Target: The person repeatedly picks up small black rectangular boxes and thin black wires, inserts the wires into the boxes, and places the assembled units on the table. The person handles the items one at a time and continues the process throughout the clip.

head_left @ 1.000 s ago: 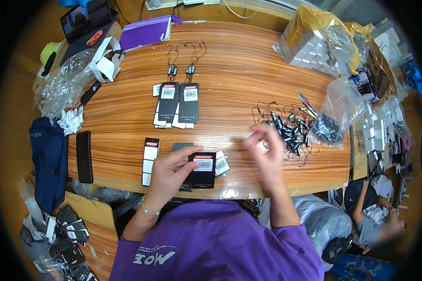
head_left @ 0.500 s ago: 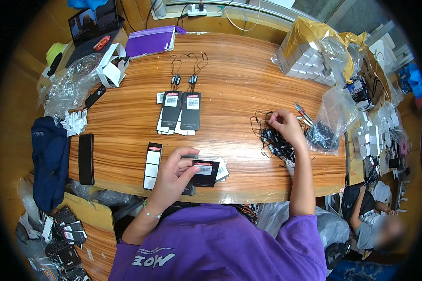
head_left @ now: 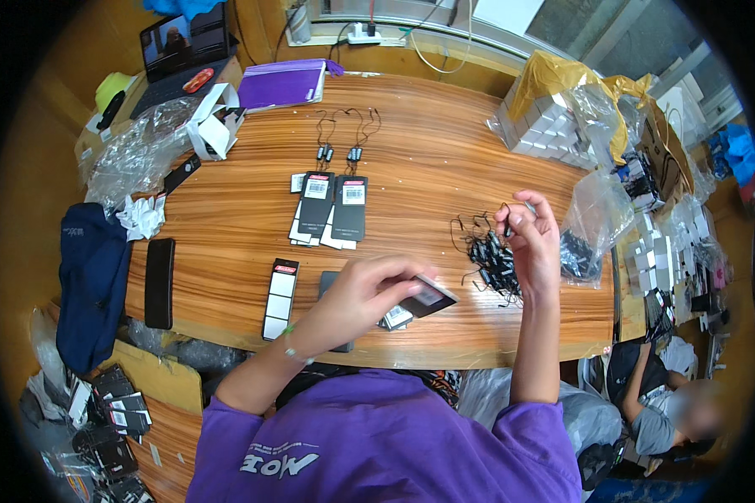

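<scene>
Landmark: wooden bench (head_left: 226, 226).

Near edge: left hand (head_left: 362, 291) lifted just above the bench, grip pinched on a black hang tag (head_left: 428, 296). Tag is a flat dark card with a pale label patch, tilted, far end sticking out to the right of the fingers. More small tags (head_left: 396, 317) lie on the bench under it; a black-and-white strip tag (head_left: 280, 298) lies left of the hand, near the front edge.

Right hand (head_left: 530, 237) raised over the bench's right part, forearm coming up from the near edge, wrist bent, fingertips clenched on a thin black string loop (head_left: 507, 220). Loop hangs just above the pile of black strings (head_left: 488, 258).

Mid bench: stack of black tags (head_left: 334, 210), two strung ones lying beyond it.

Left end of bench: black phone (head_left: 158, 282). Far edge: purple folder (head_left: 285, 84). Far right corner: clear bag of white boxes (head_left: 554, 121).
</scene>
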Tool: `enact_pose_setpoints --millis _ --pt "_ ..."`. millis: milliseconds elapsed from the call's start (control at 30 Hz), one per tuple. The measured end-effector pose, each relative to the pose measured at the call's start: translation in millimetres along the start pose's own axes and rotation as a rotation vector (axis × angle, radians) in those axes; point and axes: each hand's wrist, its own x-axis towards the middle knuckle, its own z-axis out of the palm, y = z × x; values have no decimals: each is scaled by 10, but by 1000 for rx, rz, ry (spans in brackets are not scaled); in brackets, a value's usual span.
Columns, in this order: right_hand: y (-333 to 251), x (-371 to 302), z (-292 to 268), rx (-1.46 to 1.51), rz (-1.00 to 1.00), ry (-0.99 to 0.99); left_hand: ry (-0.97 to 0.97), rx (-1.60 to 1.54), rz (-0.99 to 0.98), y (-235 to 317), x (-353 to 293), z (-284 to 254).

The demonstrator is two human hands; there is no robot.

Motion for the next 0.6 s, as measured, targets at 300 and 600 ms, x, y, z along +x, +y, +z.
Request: enact_pose_setpoints --millis 300,600 --pt "138 -14 635 75 107 -199 -40 -293 -51 -192 313 17" --pt "-115 676 931 347 -25 -221 74 -153 -106 -198 154 -195"
